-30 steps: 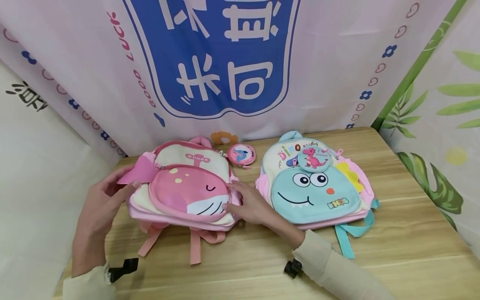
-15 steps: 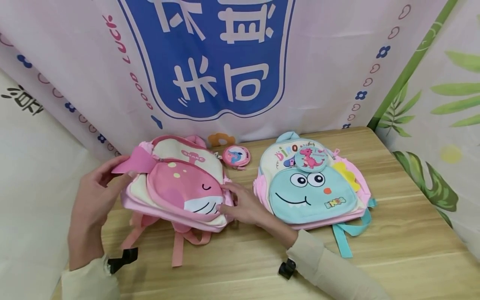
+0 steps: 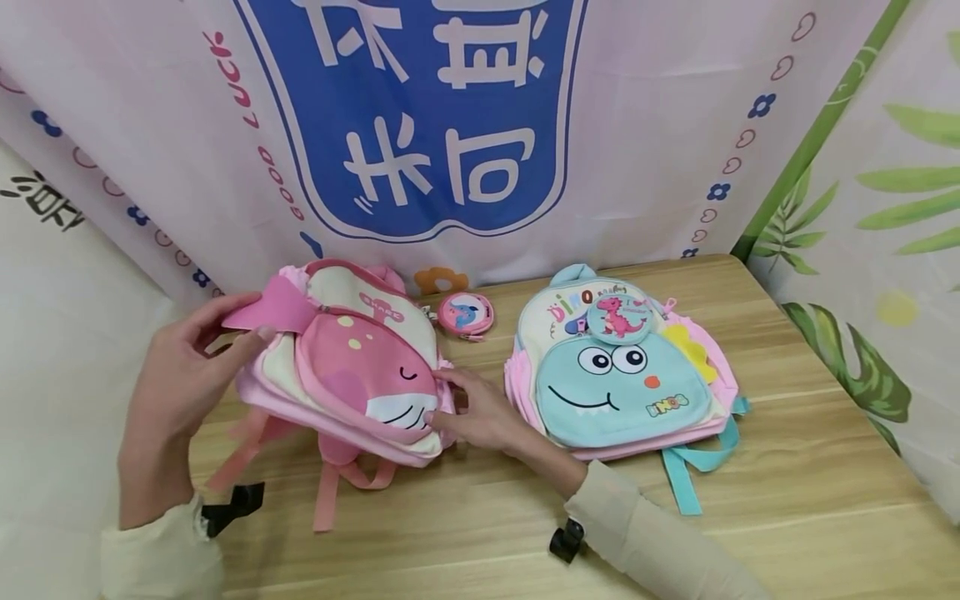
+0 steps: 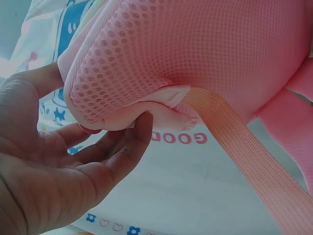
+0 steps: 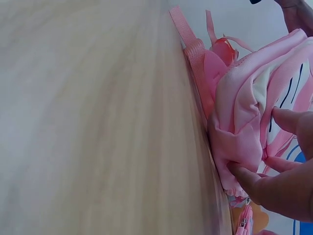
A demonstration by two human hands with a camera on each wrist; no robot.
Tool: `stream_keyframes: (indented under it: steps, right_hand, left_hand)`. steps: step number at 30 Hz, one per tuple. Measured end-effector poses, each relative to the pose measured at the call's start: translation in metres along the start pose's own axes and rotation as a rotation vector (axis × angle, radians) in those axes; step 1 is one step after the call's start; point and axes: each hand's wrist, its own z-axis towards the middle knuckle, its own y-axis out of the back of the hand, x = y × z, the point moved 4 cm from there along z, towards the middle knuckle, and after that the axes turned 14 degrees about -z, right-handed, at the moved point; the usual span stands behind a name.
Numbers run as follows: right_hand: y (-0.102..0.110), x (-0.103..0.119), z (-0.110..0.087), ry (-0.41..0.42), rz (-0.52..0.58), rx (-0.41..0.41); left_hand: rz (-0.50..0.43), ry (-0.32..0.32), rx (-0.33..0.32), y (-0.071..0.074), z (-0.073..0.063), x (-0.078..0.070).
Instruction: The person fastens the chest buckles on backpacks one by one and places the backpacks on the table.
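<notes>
A pink backpack [image 3: 352,358] with a sleeping whale on its front pocket lies tilted at the left of the table, its left side raised higher than its right. My left hand [image 3: 176,371] grips that raised side by the pink tail flap [image 3: 273,307]. In the left wrist view the fingers of the left hand [image 4: 63,171] curl under the mesh edge of the backpack [image 4: 161,54]. At the opposite side my right hand [image 3: 480,408] holds the backpack, thumb on the whale's white mouth. The right wrist view has its fingers [image 5: 249,183] pressed into the side pocket.
A round pink coin purse [image 3: 467,315] lies beside the backpack's top. To the right lies a light blue dinosaur backpack [image 3: 622,383] with a round dinosaur purse [image 3: 619,319] on it. A printed curtain [image 3: 637,125] hangs behind the wooden table [image 3: 795,433].
Both hands have shifted left with the whale backpack. Its left side has risen, and its straps have swung left. The dinosaur backpack keeps its place on the table.
</notes>
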Motion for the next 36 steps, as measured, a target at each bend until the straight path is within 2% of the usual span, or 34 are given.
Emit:
stream_keyframes:
  steps: [8,18,24,36]
  right_hand:
    - [-0.008,0.002,0.002,-0.017,0.004,0.029]
    - [-0.019,0.006,0.006,0.001,0.037,0.045]
    - [-0.023,0.008,0.006,0.006,0.078,0.051]
    - [-0.033,0.014,0.009,-0.009,0.181,0.102]
  left_hand:
    - [0.128,0.014,0.041,0.003,0.006,-0.016]
    - [0.148,-0.018,0.061,-0.004,0.010,-0.037]
    - [0.202,-0.031,0.073,-0.008,0.012,-0.050]
    - [0.281,-0.036,0.121,-0.017,0.018,-0.066]
